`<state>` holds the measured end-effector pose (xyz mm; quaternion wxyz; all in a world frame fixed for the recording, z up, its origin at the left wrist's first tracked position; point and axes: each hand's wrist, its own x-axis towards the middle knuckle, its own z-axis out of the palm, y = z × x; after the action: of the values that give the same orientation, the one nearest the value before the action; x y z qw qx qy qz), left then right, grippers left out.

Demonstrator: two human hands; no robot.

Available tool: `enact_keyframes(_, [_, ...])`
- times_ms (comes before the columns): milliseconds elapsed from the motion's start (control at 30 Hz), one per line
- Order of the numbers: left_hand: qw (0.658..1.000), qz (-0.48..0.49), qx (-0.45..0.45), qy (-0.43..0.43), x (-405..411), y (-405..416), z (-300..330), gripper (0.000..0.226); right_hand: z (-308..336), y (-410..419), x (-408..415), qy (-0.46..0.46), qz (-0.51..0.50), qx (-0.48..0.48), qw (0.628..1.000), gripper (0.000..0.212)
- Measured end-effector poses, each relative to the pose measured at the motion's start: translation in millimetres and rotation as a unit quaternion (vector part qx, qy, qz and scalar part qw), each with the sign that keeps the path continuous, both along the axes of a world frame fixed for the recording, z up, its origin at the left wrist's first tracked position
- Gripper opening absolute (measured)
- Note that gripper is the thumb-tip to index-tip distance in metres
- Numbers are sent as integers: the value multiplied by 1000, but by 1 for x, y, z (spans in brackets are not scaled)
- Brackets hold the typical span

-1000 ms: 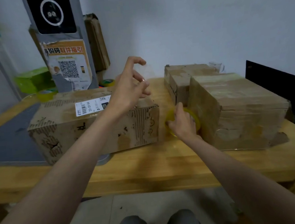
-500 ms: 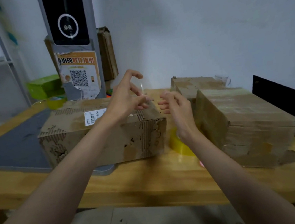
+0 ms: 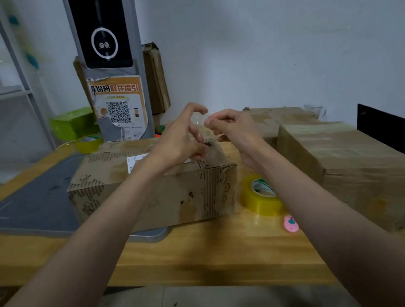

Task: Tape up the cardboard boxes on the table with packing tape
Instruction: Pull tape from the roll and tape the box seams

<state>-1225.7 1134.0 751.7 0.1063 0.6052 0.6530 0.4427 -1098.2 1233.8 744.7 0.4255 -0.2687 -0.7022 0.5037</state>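
Hands meet above box (image 3: pixel 154 184): left hand (image 3: pixel 177 141) and right hand (image 3: pixel 234 129) each pinching clear tape strip (image 3: pixel 199 128), stretched for sealing top. Tape roll (image 3: pixel 261 194) parked at box's 3 o'clock.

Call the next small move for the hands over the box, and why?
Probably lower the clear tape strip onto the box top and press it flat. Left hand and right hand hold it above the box's right end; the tape roll lies on the table.
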Motion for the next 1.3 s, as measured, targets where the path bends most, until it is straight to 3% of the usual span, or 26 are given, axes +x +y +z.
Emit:
enact_keyframes(200, [998,-11,-4,-59,-2,-1,0,105,6,9,-6,2,16,27,999,10])
enact_keyframes(333, [980,4,0,-199,-14,5,1,102,1,10,-11,51,-34,86,994,6])
enact_keyframes(400, [977,37,-24,-211,-25,11,-2,95,-2,10,-11,99,-58,94,989,5])
enact_keyframes(500, [991,95,-69,-61,-38,20,-14,67,0,10,-7,151,-55,83,984,4])
enact_keyframes(600, [981,99,-129,105,-40,31,-25,50,-2,9,-5,155,-32,51,986,4])
enact_keyframes(767, [953,104,-172,226,-40,43,-36,43,-9,8,1,142,21,-24,989,9])
enact_keyframes(1033, [961,13,-117,248,-37,31,-45,34,-17,3,18,85,108,-81,987,20])
enact_keyframes(1167, [964,-27,-94,249,-35,30,-49,15,-26,-2,24,40,126,-81,988,32])
enact_keyframes(1300, [964,-34,-92,247,-34,33,-50,20,-35,-2,29,10,116,-73,991,39])
